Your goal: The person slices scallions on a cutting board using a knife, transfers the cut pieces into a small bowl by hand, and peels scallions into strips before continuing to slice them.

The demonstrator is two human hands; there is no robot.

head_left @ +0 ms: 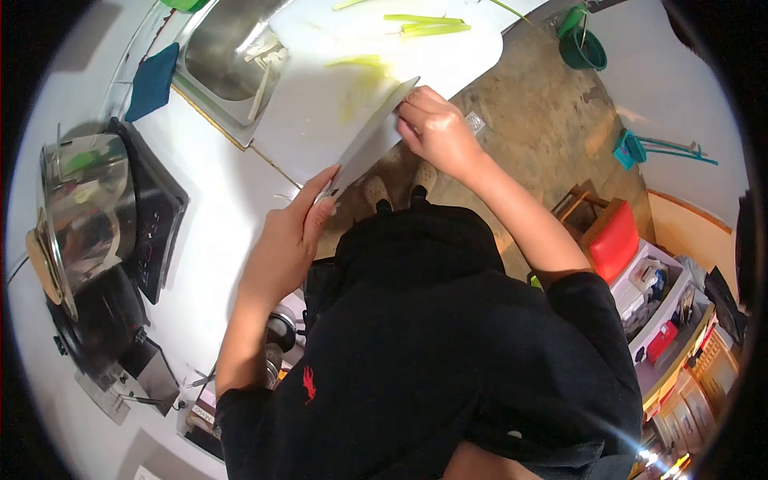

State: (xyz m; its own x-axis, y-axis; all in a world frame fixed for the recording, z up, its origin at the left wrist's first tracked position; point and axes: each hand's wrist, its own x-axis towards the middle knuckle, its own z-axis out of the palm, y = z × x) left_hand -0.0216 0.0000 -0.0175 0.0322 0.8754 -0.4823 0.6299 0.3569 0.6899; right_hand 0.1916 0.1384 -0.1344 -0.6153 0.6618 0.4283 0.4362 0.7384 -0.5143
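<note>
My left hand is closed around the near end of a large kitchen knife, with its thumb along the side. The pale, broad blade slants up and right over the counter's edge. My right hand has its fingers curled against the blade near its far tip; the fingertips are partly hidden. Beyond the blade, green stalks lie on the white counter. A pale green cut piece rests closer to the blade, with a wet yellowish smear below it.
A steel sink with pale scraps in it is at upper left. A dark blue cloth lies beside it. Farther left are a black cooktop and a shiny pot. A red-seated chair and drawers stand right.
</note>
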